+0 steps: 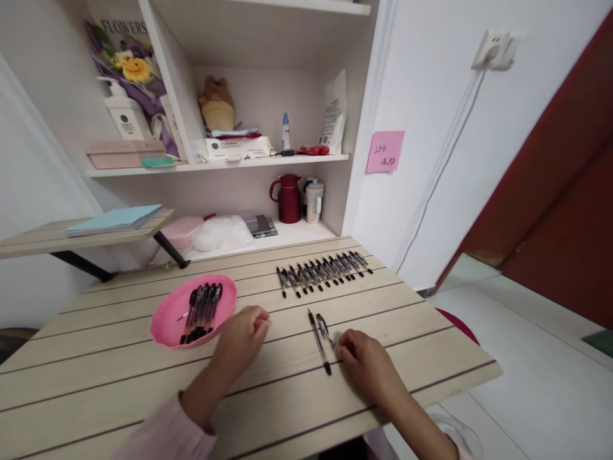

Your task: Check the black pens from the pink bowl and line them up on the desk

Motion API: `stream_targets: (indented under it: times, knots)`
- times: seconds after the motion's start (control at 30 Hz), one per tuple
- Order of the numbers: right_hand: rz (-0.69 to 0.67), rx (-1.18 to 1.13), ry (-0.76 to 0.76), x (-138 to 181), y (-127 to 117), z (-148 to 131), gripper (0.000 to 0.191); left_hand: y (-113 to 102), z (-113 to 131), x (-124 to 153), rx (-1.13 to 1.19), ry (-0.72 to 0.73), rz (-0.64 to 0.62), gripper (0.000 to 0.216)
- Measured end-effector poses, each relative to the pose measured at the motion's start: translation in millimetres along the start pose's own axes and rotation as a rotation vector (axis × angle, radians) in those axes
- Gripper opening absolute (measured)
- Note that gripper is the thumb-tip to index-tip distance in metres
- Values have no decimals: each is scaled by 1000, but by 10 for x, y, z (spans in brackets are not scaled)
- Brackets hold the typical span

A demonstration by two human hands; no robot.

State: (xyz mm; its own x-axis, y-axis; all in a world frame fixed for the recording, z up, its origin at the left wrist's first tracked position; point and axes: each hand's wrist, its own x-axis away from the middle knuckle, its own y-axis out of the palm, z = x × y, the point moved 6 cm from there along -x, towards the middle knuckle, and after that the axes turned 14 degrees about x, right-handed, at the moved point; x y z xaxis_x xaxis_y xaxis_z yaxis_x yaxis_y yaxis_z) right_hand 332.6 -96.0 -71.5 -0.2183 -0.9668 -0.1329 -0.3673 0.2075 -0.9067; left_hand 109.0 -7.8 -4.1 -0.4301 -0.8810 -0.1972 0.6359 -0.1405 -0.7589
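My left hand (243, 332) is closed in a loose fist over the table, just right of a pink dish (161, 319). Nothing shows in its fingers. Several black pens (204, 313) lie side by side in that dish. On the table in front of me lies an uncapped pen (320, 342), tip pointing away. Right beside it is a black pen cap (323, 327) with a pale, clear end. My right hand (366, 364) is closed next to this cap, fingers curled down. Whether the fingertips pinch anything is hidden.
A row of several pens (323, 273) lies along the table's far right. Behind stands a white shelf (268, 163) with a red jug (289, 199), a cup (314, 201) and a plush toy (217, 105). A raised wooden stand (43, 236) is at the left.
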Motion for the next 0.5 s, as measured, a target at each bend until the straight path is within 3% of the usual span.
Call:
stream_targets:
  times: [0.17, 0.5]
  knots:
    - [79, 46, -16, -86, 44, -128, 18, 513, 307, -14, 32, 88, -149, 16]
    - [125, 22, -62, -65, 97, -105, 25, 908, 343, -257, -126, -128, -148, 30]
